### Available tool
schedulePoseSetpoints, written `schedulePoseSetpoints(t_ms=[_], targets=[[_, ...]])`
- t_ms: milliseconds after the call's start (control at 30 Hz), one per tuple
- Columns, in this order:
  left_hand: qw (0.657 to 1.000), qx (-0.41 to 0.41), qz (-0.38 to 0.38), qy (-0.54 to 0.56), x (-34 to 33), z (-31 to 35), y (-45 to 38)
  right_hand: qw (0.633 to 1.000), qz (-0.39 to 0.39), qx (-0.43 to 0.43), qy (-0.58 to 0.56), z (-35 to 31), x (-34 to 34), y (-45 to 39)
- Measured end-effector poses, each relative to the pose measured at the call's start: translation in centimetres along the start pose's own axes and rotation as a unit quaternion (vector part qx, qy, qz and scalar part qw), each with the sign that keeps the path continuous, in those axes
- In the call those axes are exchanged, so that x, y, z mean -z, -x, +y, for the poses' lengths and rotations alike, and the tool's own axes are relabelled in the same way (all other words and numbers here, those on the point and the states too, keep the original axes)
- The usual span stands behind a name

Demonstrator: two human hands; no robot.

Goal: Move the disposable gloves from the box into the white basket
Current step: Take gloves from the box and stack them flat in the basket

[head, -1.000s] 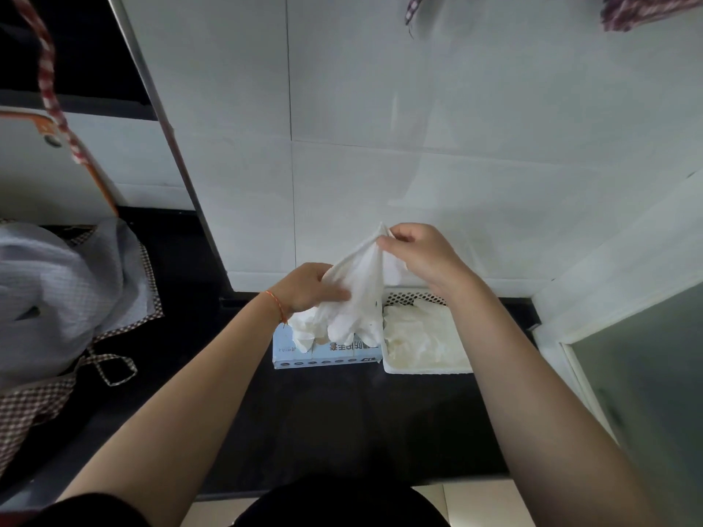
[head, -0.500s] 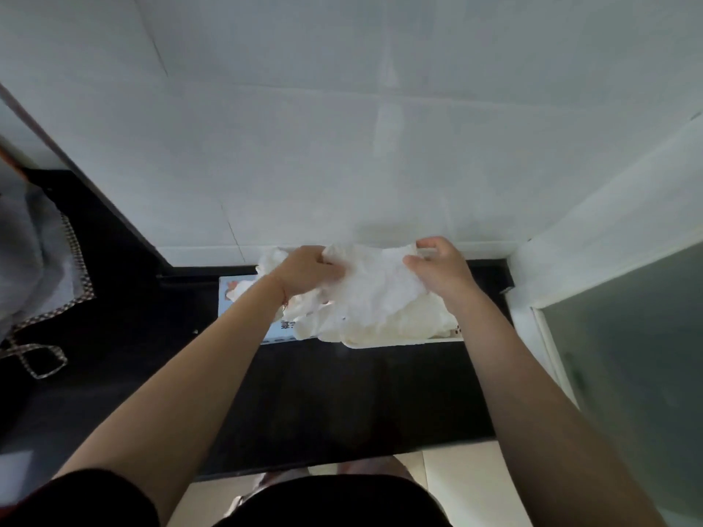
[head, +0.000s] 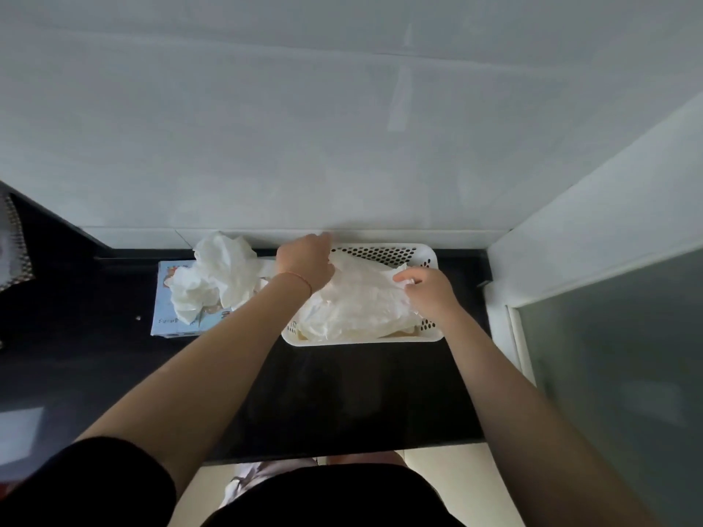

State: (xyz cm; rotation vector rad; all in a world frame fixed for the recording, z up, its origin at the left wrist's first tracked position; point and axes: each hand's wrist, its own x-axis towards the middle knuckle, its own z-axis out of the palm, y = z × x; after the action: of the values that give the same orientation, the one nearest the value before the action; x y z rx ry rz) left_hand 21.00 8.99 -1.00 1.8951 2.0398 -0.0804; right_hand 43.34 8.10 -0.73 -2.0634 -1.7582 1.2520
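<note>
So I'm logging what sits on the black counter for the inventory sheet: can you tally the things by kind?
Glove boxes: 1, the blue box
Baskets: 1, the white basket
Glove heaps: 2, the bunch at the box and the pile in the basket; single gloves cannot be counted
Total: 4

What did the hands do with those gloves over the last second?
Both hands, left and right, carried the glove bundle rightward and down into the white basket, and still hold it. The box stayed put, gloves still spilling out.
</note>
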Motion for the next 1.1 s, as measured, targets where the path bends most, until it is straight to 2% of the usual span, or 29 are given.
schedulePoseSetpoints(t_ms=[67, 133, 167, 233, 333, 533, 733, 900, 967, 1000, 1067, 1100], targets=[[0.995, -0.027, 0.091, -0.044, -0.7, 1.1, 0.9, 0.999, -0.016, 0.012, 0.028, 0.3, 0.3, -0.3], [0.983, -0.106, 0.149, -0.035, -1.9, 2.2, 2.1, 0.998, -0.029, 0.023, 0.059, 0.4, 0.3, -0.6], [0.979, -0.153, 0.133, -0.031, -2.6, 2.8, 2.6, 0.996, -0.037, 0.030, 0.071, 0.6, 0.4, -0.8], [0.974, -0.213, 0.046, -0.055, -4.2, 2.8, 2.9, 0.993, -0.049, 0.044, 0.103, 0.9, 0.1, -1.0], [0.977, -0.193, -0.038, -0.087, -5.9, 1.8, 2.6, 0.982, -0.045, 0.054, 0.177, 1.5, 0.3, -1.1], [0.977, -0.164, -0.065, -0.117, -7.6, 0.4, 2.5, 0.943, -0.032, 0.091, 0.317, 1.7, -0.5, -1.0], [0.974, -0.161, -0.082, -0.136, -9.2, 0.4, 1.8, 0.927, -0.022, 0.104, 0.360, 2.1, -1.8, -1.2], [0.974, -0.168, -0.102, -0.116, -7.9, 0.7, 2.0, 0.920, 0.028, 0.098, 0.379, 0.8, -2.0, -0.5], [0.979, -0.186, -0.054, -0.056, -6.5, 0.4, 2.7, 0.930, 0.055, 0.099, 0.349, -1.0, -2.1, -0.3], [0.980, -0.200, -0.001, -0.015, -5.5, -0.1, 3.2, 0.937, 0.066, 0.105, 0.327, -2.3, -2.3, -0.1], [0.963, -0.213, 0.159, 0.044, -3.7, -1.6, 3.8, 0.944, 0.077, 0.129, 0.293, -4.7, -3.3, -0.1], [0.952, -0.192, 0.232, 0.057, -2.9, -2.8, 4.0, 0.946, 0.080, 0.147, 0.276, -5.9, -4.0, 0.0]])
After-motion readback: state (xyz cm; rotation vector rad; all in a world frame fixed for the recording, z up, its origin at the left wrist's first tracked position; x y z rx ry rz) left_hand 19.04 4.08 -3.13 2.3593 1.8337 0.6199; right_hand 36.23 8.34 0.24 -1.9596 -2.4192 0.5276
